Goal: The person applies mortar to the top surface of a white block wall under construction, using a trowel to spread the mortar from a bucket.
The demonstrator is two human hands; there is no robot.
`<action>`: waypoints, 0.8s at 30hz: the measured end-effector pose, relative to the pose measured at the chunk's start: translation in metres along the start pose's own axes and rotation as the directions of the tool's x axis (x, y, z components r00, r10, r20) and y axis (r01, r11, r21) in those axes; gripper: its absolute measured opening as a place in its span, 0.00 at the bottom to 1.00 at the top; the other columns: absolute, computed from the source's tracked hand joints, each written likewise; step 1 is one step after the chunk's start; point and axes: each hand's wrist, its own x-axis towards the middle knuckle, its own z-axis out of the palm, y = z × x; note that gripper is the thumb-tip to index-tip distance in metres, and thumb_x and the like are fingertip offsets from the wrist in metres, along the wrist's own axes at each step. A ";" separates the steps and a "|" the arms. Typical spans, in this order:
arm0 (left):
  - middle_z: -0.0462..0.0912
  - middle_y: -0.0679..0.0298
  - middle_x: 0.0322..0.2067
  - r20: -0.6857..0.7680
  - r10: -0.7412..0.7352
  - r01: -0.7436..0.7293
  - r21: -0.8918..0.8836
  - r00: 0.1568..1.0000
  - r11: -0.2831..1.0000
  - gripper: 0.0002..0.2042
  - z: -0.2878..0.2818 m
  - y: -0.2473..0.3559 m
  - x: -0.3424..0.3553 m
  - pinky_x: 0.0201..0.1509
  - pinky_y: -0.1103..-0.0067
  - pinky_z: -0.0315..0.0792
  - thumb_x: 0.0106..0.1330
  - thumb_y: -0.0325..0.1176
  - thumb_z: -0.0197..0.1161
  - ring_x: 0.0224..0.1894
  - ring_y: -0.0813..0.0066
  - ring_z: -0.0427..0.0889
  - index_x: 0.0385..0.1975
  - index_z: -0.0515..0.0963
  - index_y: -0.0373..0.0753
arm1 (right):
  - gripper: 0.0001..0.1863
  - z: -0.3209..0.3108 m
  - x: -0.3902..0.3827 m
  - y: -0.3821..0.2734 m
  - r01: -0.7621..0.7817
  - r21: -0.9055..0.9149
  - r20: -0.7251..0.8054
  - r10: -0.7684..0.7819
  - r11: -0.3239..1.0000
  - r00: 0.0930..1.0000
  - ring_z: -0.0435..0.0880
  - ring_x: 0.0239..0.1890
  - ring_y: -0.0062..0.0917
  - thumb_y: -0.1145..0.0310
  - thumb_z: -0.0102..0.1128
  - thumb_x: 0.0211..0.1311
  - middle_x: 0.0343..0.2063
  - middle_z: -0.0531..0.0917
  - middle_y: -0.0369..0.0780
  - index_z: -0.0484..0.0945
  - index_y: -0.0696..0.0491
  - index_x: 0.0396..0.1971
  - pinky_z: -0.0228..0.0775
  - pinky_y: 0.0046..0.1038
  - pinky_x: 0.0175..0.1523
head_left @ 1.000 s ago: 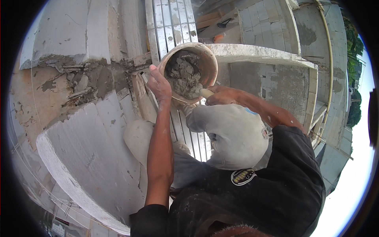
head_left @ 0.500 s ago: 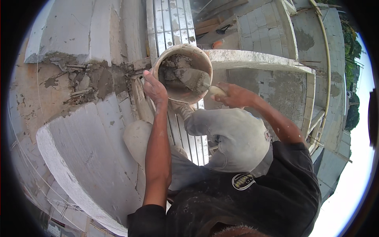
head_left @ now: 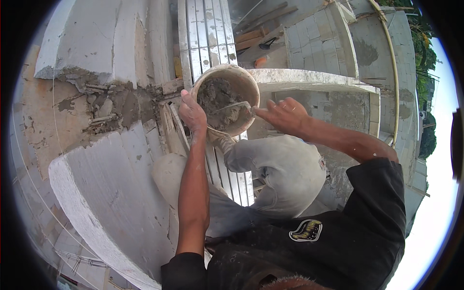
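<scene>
A round, pale bucket (head_left: 255, 88) holds wet grey mortar (head_left: 215, 93) and stands on slatted metal planking. At its left rim is my left hand (head_left: 192, 114), closed against the side; some of its fingers are hidden by the bucket. My right hand (head_left: 286, 116) is closed round a trowel's handle, just right of the bucket. The trowel blade (head_left: 234, 109) reaches over the rim into the mortar and is tilted on edge, smeared with grey mix. My fingers mostly cover the handle.
Metal planking (head_left: 207, 36) runs away between my legs. A rough white wall edge (head_left: 309, 76) extends right of the bucket. Left lie broken mortar and rubble (head_left: 104, 108), with a light block wall (head_left: 111, 179) nearer me. A long pole (head_left: 394, 72) stands far right.
The trowel blade has turned from lying flat in the mortar to being tilted on edge. My right hand has rotated and its elbow swung outward. My left hand remains at the bucket's rim.
</scene>
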 end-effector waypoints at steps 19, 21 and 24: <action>0.79 0.39 0.26 0.272 0.066 -0.123 0.196 0.960 0.973 0.26 0.007 0.006 -0.030 0.35 0.58 0.71 0.75 0.47 0.43 0.31 0.38 0.79 0.34 0.81 0.29 | 0.27 -0.014 0.021 0.034 -0.317 0.003 0.168 0.312 0.948 0.935 0.85 0.44 0.39 0.68 0.64 0.55 0.36 0.84 0.48 0.67 0.54 0.56 0.76 0.39 0.48; 0.78 0.39 0.25 0.283 0.283 -0.307 0.044 0.917 0.951 0.25 0.009 0.006 -0.035 0.33 0.57 0.69 0.75 0.45 0.44 0.30 0.39 0.78 0.31 0.80 0.27 | 0.26 0.006 0.034 0.028 -0.213 0.107 0.353 0.163 0.971 0.921 0.86 0.41 0.37 0.70 0.64 0.53 0.34 0.85 0.46 0.70 0.55 0.54 0.76 0.38 0.47; 0.78 0.39 0.25 0.299 0.222 -0.252 0.063 0.928 0.966 0.25 0.005 0.002 -0.033 0.33 0.58 0.69 0.75 0.44 0.44 0.29 0.38 0.77 0.31 0.79 0.27 | 0.29 0.047 0.027 0.010 -0.545 0.536 0.592 0.172 0.645 0.787 0.85 0.41 0.34 0.71 0.61 0.51 0.35 0.85 0.44 0.71 0.57 0.57 0.75 0.34 0.48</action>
